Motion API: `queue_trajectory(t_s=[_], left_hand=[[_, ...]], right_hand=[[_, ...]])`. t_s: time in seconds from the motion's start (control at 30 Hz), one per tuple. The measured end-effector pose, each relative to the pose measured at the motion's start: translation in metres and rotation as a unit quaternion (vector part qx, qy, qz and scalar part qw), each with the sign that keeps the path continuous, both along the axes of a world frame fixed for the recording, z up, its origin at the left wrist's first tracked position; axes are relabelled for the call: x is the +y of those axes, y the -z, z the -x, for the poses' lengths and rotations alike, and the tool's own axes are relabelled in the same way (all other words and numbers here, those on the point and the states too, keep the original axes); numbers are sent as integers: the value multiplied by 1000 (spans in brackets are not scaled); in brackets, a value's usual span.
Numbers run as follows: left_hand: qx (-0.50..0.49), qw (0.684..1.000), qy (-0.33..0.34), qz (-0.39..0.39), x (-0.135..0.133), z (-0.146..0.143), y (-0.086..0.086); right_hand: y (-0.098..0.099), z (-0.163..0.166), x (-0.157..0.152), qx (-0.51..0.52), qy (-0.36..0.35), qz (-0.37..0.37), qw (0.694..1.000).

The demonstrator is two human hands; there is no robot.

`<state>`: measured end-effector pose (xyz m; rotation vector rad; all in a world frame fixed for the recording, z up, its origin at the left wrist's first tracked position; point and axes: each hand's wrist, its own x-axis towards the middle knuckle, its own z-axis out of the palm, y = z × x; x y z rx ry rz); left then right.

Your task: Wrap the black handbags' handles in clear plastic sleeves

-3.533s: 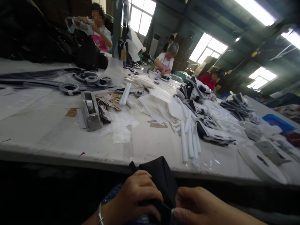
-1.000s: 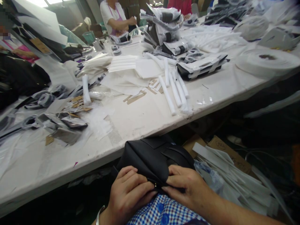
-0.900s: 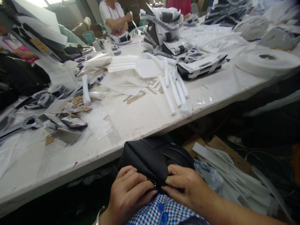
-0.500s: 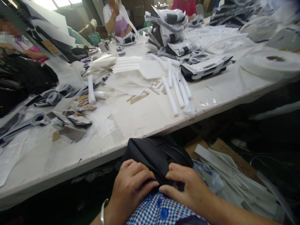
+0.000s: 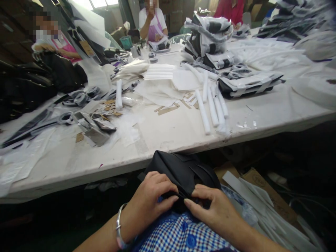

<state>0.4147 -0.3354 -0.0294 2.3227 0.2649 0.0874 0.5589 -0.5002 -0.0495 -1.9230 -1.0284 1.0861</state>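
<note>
A black bag (image 5: 170, 168) with smooth, leather-like sides rests against my body, below the table's front edge. My left hand (image 5: 154, 196) is closed on its near edge, thumb and fingers pinching the dark material. Close beside it, my right hand (image 5: 207, 203) pinches the same edge from the other side. The two thumbs almost meet there. What exactly lies between the fingertips is partly hidden. Straps or flaps show on the bag's right part.
The white table (image 5: 126, 154) carries white foam rolls (image 5: 214, 106), paper sheets (image 5: 160, 87), wrapped bags (image 5: 246, 85) and cardboard tags (image 5: 112, 105). Black bags (image 5: 34, 84) are heaped at left near a co-worker. Two more people sit across. White strips (image 5: 270, 217) and cardboard lie low at right.
The view has swung left, so the table things appear farther right. Both hands keep their pinch on the bag's edge, with the thumbs slightly shifted.
</note>
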Motion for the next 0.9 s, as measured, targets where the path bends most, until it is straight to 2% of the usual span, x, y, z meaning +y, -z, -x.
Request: queue_trajectory(t_s=[0.2, 0.33, 0.57, 0.9], left_hand=[[32, 999, -6, 40, 8, -5, 1], [45, 996, -44, 67, 10, -8, 0], [46, 993, -50, 93, 11, -6, 13], [45, 987, -57, 143, 11, -9, 24]], right_hand=[[-1, 1, 4, -3, 7, -21, 1000], [4, 2, 5, -7, 21, -24, 999], [20, 6, 9, 81, 51, 4, 995], [34, 13, 17, 169, 105, 1, 980]])
